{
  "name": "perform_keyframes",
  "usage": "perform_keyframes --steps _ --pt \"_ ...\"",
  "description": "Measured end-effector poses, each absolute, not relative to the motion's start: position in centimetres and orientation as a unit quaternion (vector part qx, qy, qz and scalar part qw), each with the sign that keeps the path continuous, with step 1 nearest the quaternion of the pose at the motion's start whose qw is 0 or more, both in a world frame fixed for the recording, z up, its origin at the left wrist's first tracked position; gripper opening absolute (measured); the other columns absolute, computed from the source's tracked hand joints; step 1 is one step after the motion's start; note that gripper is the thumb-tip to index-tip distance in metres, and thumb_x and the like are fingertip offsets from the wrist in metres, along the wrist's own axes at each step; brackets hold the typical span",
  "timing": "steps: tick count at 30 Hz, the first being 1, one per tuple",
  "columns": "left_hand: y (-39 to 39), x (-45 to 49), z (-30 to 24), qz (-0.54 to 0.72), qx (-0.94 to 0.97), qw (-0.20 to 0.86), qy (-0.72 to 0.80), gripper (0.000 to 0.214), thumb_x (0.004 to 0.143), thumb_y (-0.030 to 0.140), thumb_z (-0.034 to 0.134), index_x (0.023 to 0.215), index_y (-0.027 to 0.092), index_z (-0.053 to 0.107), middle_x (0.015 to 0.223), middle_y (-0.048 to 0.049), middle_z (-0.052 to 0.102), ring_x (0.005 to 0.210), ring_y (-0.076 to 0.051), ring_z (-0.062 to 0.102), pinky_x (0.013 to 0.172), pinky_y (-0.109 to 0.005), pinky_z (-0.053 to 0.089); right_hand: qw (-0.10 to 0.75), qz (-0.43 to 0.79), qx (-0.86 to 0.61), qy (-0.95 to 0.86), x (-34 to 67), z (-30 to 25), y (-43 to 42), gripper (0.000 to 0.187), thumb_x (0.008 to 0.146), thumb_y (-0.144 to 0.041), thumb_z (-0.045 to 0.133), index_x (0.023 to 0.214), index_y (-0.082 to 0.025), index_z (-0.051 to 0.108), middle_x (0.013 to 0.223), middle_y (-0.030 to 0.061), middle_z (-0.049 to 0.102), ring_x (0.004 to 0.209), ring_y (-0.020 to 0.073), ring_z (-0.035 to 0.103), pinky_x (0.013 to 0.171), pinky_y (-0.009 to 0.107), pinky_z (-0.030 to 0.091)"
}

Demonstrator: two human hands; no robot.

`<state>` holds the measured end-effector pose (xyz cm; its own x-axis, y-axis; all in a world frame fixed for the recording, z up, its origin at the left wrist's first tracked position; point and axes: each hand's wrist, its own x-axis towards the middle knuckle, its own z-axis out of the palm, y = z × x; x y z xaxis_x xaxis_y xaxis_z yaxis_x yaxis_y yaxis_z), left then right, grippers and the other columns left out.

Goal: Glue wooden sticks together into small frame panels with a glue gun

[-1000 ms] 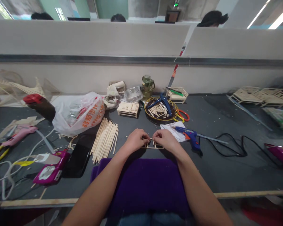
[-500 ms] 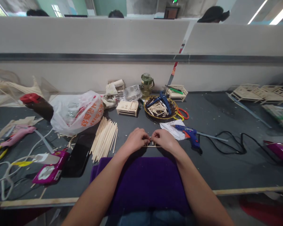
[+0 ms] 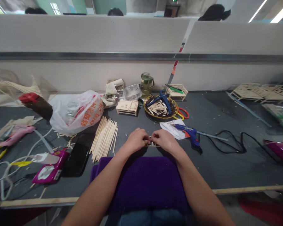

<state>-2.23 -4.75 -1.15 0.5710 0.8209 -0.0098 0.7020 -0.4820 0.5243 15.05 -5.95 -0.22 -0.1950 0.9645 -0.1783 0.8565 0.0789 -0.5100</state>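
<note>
My left hand (image 3: pixel 137 138) and my right hand (image 3: pixel 164 140) meet over the table just beyond a purple cloth (image 3: pixel 148 185). Between their fingertips lies a small wooden stick frame (image 3: pixel 152 145), mostly covered by the fingers. Both hands are closed, thumbs and forefingers pinching at the frame from either side; which small piece each pinches is hard to make out. Left of my hands lies a pile of thin wooden sticks (image 3: pixel 105 138). To the right, a blue glue gun (image 3: pixel 192 138) rests beside a crumpled white paper (image 3: pixel 174 129).
Behind my hands stand a basket of short sticks (image 3: pixel 159 108), a miniature wooden bed (image 3: pixel 127 107) and a green flask (image 3: pixel 146 84). A phone (image 3: pixel 79 155), a plastic bag (image 3: pixel 76 111) and a pink glue gun (image 3: pixel 17 135) lie left. A black cord (image 3: pixel 226 150) trails right.
The hands stay almost in place over the stick frame, with only slight finger movement. The whole view has shifted very slightly.
</note>
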Motion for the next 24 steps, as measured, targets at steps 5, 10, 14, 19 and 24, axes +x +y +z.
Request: perform_keyframes --steps 5,10,14,19,24 --pt "-4.7 -2.2 -1.3 0.124 0.857 0.251 0.433 0.012 0.074 0.031 0.069 0.081 0.022 0.071 0.081 -0.0019 0.064 0.084 -0.019 0.052 0.070 -0.027 0.038 0.099 0.261 -0.613 -0.739 15.2 -0.1 -5.9 0.016 0.075 -0.023 0.056 0.073 -0.022 0.071 0.068 0.0016 0.067 0.064 0.0134 0.056 0.053 0.022 0.028" --pt "-4.7 -2.2 -1.4 0.123 0.861 0.249 0.426 0.013 0.072 0.032 0.072 0.081 0.022 0.070 0.081 -0.0012 0.063 0.084 -0.019 0.052 0.067 -0.027 0.036 0.098 0.257 -0.606 -0.747 15.3 -0.1 -6.0 0.016 0.075 -0.023 0.056 0.075 -0.022 0.072 0.068 0.0008 0.067 0.064 0.0133 0.056 0.053 0.023 0.027" --pt "-4.8 -2.2 -1.3 0.121 0.861 0.250 0.427 0.013 0.072 0.031 0.072 0.080 0.022 0.070 0.081 -0.0011 0.063 0.084 -0.019 0.052 0.068 -0.028 0.037 0.093 0.251 -0.605 -0.750 15.4 -0.1 -5.9 0.018 0.075 -0.023 0.055 0.074 -0.021 0.073 0.067 0.0016 0.068 0.063 0.0133 0.056 0.052 0.023 0.027" --pt "-4.9 -2.1 -1.0 0.112 0.858 0.255 0.431 0.012 0.073 0.031 0.071 0.081 0.022 0.071 0.081 -0.0019 0.063 0.086 -0.020 0.052 0.070 -0.028 0.038 0.091 0.255 -0.601 -0.752 15.7 -0.1 -5.8 0.020 0.074 -0.021 0.054 0.072 -0.021 0.073 0.066 0.0024 0.068 0.062 0.0136 0.056 0.053 0.023 0.028" --pt "-4.8 -2.2 -0.8 0.111 0.858 0.264 0.427 0.011 0.077 0.028 0.065 0.083 0.023 0.073 0.082 -0.0026 0.064 0.088 -0.019 0.054 0.074 -0.028 0.040 0.111 0.275 -0.593 -0.748 16.3 -0.1 -5.5 0.024 0.076 -0.023 0.050 0.073 -0.020 0.073 0.066 0.0023 0.068 0.062 0.0136 0.056 0.055 0.022 0.032"
